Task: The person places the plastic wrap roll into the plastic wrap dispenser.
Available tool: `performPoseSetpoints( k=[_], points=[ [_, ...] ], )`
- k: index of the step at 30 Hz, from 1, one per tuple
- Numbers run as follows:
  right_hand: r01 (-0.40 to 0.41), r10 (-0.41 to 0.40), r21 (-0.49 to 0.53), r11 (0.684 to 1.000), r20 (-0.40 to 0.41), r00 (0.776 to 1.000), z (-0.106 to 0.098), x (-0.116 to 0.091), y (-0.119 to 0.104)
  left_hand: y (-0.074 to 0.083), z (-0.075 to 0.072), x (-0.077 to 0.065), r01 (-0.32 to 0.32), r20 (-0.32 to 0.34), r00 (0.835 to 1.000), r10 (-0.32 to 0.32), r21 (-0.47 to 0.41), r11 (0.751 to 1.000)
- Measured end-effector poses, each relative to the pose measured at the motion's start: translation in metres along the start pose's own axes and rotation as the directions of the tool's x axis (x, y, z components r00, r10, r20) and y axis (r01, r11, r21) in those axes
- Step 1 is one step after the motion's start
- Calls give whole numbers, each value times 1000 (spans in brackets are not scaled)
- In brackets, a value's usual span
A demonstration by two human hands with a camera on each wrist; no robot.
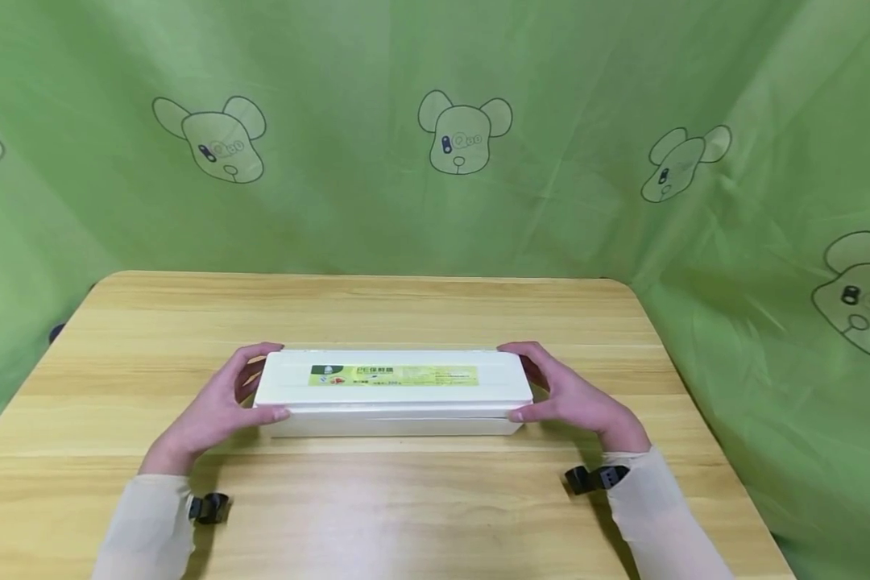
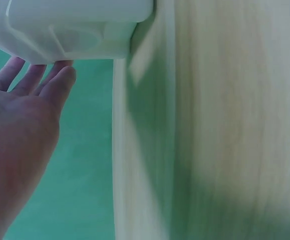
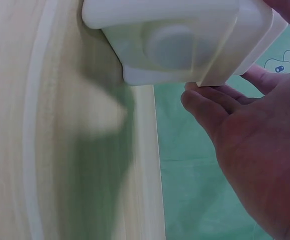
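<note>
A long white cling film box (image 1: 395, 395) lies crosswise on the table, with a yellow-green label on its lid. At its left end my left hand (image 1: 209, 412) grips it, thumb on the near side and fingers on the far side. My right hand (image 1: 578, 399) holds the right end in the same way. In the left wrist view, fingertips of the left hand (image 2: 22, 125) touch the far wall of the box (image 2: 79, 37). The right wrist view shows the box's end (image 3: 170, 45) with a round shape in it, and the right hand (image 3: 265, 130) against its wall.
The wooden table (image 1: 399, 507) has rounded back corners. Green curtains (image 1: 348, 209) with printed bear heads hang behind it and along the sides. A dark strapped device is on each wrist, the left one (image 1: 210, 508) and the right one (image 1: 594, 479), beside pale sleeves.
</note>
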State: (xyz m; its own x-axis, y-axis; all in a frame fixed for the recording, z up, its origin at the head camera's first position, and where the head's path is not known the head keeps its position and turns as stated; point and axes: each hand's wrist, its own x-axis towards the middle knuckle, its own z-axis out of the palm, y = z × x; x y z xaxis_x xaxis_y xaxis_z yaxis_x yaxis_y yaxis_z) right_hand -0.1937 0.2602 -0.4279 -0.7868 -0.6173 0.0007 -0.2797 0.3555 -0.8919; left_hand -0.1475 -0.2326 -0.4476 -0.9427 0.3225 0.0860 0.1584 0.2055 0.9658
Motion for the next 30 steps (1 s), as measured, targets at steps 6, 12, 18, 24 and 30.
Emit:
performPoseSetpoints(
  k=[6,12,18,24,30],
  points=[
    [-9,9,-9,1000,-9,1000,1,0,1,-3,-1,-2,-13,38,999,12,29,999],
    [5,-5,-14,1000,-4,1000,2,-2,4,-6,-1,-4,-27,60,998,23,56,998],
    [-34,35,-71,997,2,999,6,-9,3,-7,-1,-3,-46,83,996,42,36,998],
    [-84,79,-176,981,-39,996,9,-11,0,-5,-1,-4,-41,92,995,37,39,998],
    [-76,63,-212,974,-68,996,11,-9,-1,-5,-1,-6,-35,80,996,29,68,997]
  ],
)
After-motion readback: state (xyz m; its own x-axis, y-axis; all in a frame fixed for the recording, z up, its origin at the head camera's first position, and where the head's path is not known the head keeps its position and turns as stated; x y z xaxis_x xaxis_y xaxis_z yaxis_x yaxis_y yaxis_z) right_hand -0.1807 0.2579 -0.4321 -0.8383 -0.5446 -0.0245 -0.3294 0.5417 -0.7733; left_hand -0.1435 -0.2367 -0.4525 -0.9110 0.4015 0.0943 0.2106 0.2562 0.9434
